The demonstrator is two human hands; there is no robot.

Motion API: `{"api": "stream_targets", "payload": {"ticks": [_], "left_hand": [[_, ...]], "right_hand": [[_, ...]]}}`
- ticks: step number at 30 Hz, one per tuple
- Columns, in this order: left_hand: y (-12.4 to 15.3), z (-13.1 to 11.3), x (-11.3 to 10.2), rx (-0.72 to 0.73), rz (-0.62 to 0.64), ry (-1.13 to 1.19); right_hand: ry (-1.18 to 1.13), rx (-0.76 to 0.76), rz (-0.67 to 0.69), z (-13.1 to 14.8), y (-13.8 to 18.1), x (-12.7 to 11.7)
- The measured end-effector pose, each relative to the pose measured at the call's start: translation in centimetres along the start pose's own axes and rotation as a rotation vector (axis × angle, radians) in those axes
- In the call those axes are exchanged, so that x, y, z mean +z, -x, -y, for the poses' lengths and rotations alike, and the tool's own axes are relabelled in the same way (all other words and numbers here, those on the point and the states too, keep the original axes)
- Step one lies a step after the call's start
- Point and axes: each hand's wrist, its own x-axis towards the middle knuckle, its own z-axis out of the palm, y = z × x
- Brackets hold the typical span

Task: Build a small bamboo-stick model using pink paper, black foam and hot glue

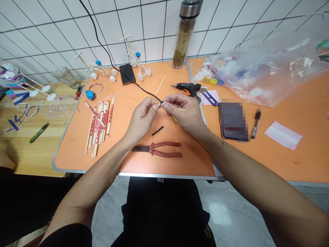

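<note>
My left hand (142, 116) and my right hand (183, 111) meet above the orange table (77, 151), fingertips pinched together on a small short stick piece (160, 104) with a dark end. A bit of yellow shows under my right palm. Just below the hands lie a small black strip (157, 130) and red-handled pliers (159, 150). A bundle of wrapped chopsticks (100, 123) lies to the left of my left hand.
A glue gun (189, 88), purple scissors (209, 97), a phone (233, 120), a marker (255, 122) and a plastic bag of bottle caps (257, 73) lie right. Stick-and-cap models (135, 60), a black device (127, 73) with cable and a tea bottle (184, 34) stand behind.
</note>
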Motion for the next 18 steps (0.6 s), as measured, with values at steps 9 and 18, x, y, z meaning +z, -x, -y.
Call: {"api": "stream_targets", "payload": {"ticks": [9, 18], "left_hand": [[0.10, -0.17, 0.23, -0.051, 0.025, 0.092], [-0.05, 0.19, 0.32, -0.010, 0.044, 0.099]], "right_hand": [[0.009, -0.013, -0.015, -0.18, -0.08, -0.03], [0.024, -0.022, -0.019, -0.22, -0.01, 0.09]]}}
